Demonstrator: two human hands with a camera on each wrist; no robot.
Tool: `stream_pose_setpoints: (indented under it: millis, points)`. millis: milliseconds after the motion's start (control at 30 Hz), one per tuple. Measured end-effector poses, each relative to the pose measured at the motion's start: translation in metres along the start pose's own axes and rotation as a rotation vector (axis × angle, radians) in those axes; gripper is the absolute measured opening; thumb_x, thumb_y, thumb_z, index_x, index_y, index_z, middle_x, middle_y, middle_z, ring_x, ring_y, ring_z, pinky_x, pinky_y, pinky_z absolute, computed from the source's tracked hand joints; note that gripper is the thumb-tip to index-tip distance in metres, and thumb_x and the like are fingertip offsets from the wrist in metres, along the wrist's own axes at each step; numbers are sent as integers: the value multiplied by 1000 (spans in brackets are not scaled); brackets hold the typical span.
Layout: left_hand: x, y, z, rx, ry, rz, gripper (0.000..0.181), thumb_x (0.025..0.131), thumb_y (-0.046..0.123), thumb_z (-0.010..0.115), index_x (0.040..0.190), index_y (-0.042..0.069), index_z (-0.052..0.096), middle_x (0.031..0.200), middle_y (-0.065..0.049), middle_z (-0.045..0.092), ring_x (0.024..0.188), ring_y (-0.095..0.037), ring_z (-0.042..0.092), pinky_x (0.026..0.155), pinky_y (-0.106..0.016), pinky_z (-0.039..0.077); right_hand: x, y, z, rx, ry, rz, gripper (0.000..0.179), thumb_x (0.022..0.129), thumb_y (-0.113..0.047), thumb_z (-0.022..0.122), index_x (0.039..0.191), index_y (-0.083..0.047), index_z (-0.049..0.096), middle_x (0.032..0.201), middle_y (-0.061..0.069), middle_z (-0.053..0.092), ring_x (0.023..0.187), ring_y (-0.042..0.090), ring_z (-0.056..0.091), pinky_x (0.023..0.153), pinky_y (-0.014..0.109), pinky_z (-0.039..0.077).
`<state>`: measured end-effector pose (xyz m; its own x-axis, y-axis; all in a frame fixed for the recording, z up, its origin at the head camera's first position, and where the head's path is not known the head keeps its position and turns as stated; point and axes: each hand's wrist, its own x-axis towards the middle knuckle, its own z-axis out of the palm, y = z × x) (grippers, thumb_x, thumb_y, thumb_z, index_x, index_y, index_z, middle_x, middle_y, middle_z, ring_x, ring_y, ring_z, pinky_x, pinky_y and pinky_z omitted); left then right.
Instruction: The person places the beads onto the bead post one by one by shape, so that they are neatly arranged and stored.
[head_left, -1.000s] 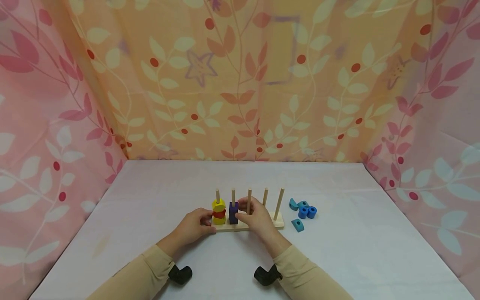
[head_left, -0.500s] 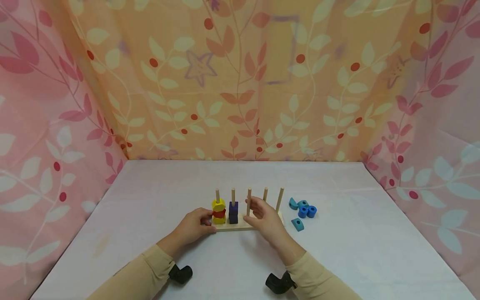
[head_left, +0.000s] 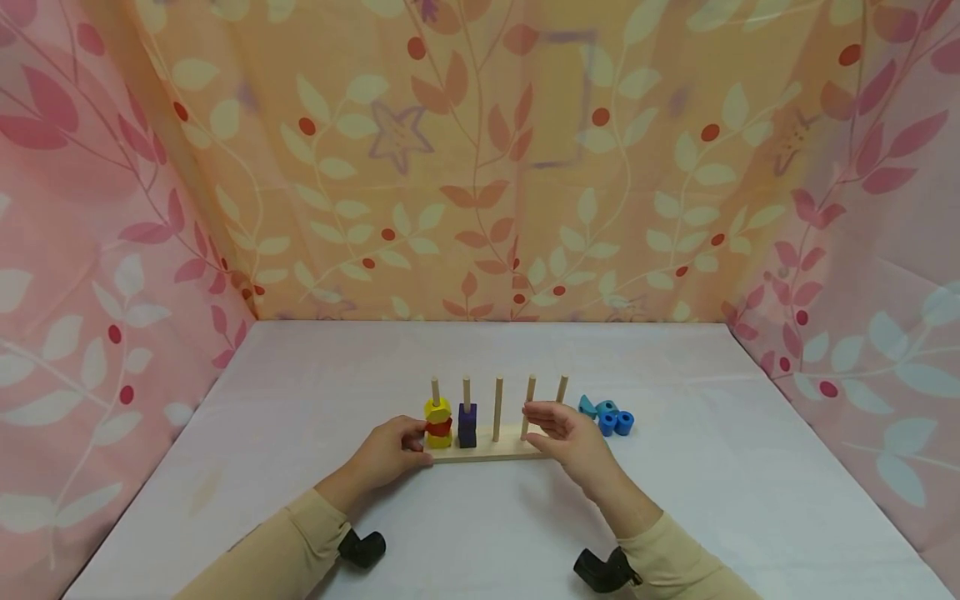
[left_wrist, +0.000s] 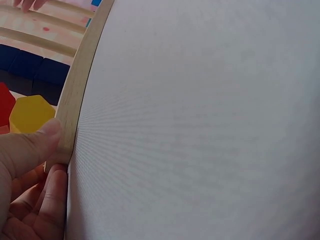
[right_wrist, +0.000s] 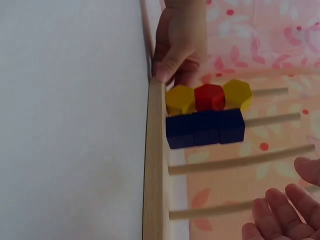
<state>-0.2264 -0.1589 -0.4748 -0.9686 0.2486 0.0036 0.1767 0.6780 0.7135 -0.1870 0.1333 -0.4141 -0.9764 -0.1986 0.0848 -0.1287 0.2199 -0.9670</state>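
A wooden peg board (head_left: 487,453) lies on the white table with several upright pegs. Its left end is pinched by my left hand (head_left: 386,454), the thumb (left_wrist: 37,145) over the base edge beside the beads. On the leftmost peg sits a stack of two yellow hexagonal beads (right_wrist: 237,94) with a red bead (right_wrist: 209,97) between them. Three dark blue square blocks (right_wrist: 205,128) fill the second peg's lower part. My right hand (head_left: 581,443) holds nothing; its fingers are extended around the fourth peg (head_left: 531,390), thumb apart, covering much of the fifth peg.
Right of the board lie blue cylinder beads (head_left: 623,423) and teal half-round pieces (head_left: 606,407), some partly behind the right hand. The third peg (head_left: 498,408) is bare. Floral curtains (head_left: 480,167) enclose the table's back and sides. Black wrist mounts (head_left: 603,571) stick out from both sleeves.
My right hand has moved right, from the blue block stack past the third peg to the fourth, leaving the blocks on their peg. The left hand stays at the board's end.
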Motion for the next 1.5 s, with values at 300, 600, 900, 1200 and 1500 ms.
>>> stream_pose_setpoints:
  millis: [300,600,900,1200,1500]
  points:
    - [0,-1,0,4,0,5,52,70,20,79,116,5,61,90,5,57,77,-8,52,71,-27,45,-3,8,-39,-80,77,-15,29,83,-4,65,112,-2,60,113,15,60,105,27,57,81,21,47]
    - [1,-2,1,3,-7,0,52,71,21,78,117,4,60,95,3,58,78,-8,54,75,-29,47,0,29,-72,-216,178,60,28,85,-8,64,112,-1,59,111,18,60,98,22,59,77,17,45]
    - [0,-4,1,-6,-3,-8,50,71,21,78,116,5,61,95,3,58,78,-8,53,75,-28,47,5,49,-95,-377,212,104,27,85,-8,64,110,2,59,102,16,63,91,23,61,74,18,46]
    - [1,-3,0,-15,-5,1,48,71,19,78,114,6,61,95,2,58,77,-9,53,73,-28,45,9,54,-102,-422,232,190,31,84,-7,64,112,2,59,86,7,60,77,15,55,64,19,44]
    - [-1,1,-2,-12,-6,2,48,72,18,78,115,6,61,95,3,57,78,-8,53,72,-27,45,12,57,-101,-484,171,235,32,80,-9,67,110,0,62,65,1,46,60,15,43,49,24,33]
